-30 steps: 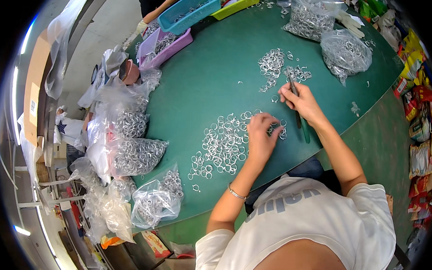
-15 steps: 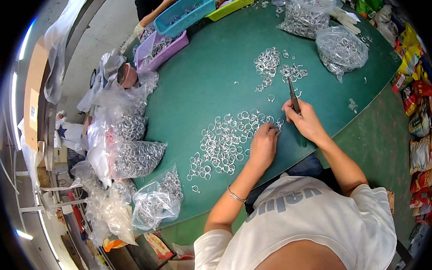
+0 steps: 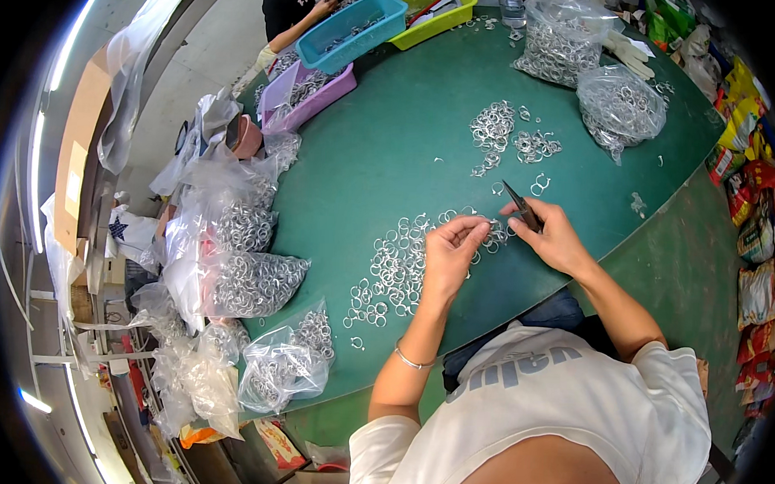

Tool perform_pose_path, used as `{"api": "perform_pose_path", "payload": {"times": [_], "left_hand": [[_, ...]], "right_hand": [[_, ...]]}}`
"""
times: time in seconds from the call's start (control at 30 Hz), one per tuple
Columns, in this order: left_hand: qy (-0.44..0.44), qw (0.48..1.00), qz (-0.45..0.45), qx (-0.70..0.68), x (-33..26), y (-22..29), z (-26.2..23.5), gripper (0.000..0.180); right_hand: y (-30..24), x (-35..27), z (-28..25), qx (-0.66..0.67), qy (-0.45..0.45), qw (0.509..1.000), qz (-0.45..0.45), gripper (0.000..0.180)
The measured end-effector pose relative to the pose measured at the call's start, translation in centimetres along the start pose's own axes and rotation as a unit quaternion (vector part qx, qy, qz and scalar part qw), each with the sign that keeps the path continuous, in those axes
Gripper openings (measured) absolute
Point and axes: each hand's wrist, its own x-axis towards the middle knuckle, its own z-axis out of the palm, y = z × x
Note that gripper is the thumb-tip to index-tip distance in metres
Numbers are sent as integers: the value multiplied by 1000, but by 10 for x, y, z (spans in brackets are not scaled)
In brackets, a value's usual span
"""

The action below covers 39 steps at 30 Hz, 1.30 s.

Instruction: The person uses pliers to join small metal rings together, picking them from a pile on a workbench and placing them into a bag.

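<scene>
The left hand [image 3: 449, 253] is curled, its fingertips pinched on a small metal ring [image 3: 482, 231] at the near edge of the green table [image 3: 391, 148]. The right hand [image 3: 552, 235] is closed around dark pliers [image 3: 520, 204], whose tips point away toward the table's middle; the two hands almost meet over the ring. Under and left of the left hand a loose spread of rings [image 3: 395, 268] lies along the near edge. A smaller heap [image 3: 494, 130] sits toward the far side, with a few single rings between it and the pliers. Two clear bags of rings [image 3: 618, 105] stand near the far right corner. More filled bags [image 3: 254, 280] crowd the left edge. At the far left corner are a purple tray [image 3: 312, 90], a blue tray [image 3: 352, 32] and a yellow-green tray [image 3: 434, 13], with another person's arm [image 3: 297, 30] reaching by the blue one.
</scene>
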Motion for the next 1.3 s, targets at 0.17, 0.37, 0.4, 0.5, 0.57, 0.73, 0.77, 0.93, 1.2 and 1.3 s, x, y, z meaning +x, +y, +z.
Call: {"api": "perform_pose_path", "payload": {"times": [0.17, 0.37, 0.4, 0.5, 0.57, 0.73, 0.77, 0.93, 1.2, 1.3], "left_hand": [[22, 1000, -20, 2, -2, 1, 2, 10], [31, 999, 27, -8, -6, -9, 9, 11], [22, 999, 12, -21, -6, -7, 10, 11], [8, 999, -3, -41, -8, -5, 12, 11], [22, 999, 28, -29, -9, -9, 9, 11], [92, 989, 9, -120, -5, -9, 7, 12], [102, 987, 16, -127, -5, -10, 7, 13], [151, 982, 37, -105, -6, -7, 8, 13], [178, 965, 161, 101, -8, -10, 10, 11], [157, 939, 217, 214, -9, -7, 9, 11]], "right_hand": [[-3, 3, 3, -16, -36, 999, -18, 12], [-4, 4, 6, 37, -33, 999, -5, 16], [-2, 4, 7, 90, -26, 996, -11, 15], [6, 6, 9, 176, -15, 984, -17, 15], [8, 6, 7, 141, -27, 990, -4, 15], [6, 1, 4, -59, 24, 997, -32, 21], [5, -1, 3, -111, 18, 993, -33, 22], [3, -9, 7, -200, 6, 979, -28, 26], [14, -8, 15, -237, 20, 969, -71, 24], [20, -7, 15, -243, 27, 965, -99, 23]]}}
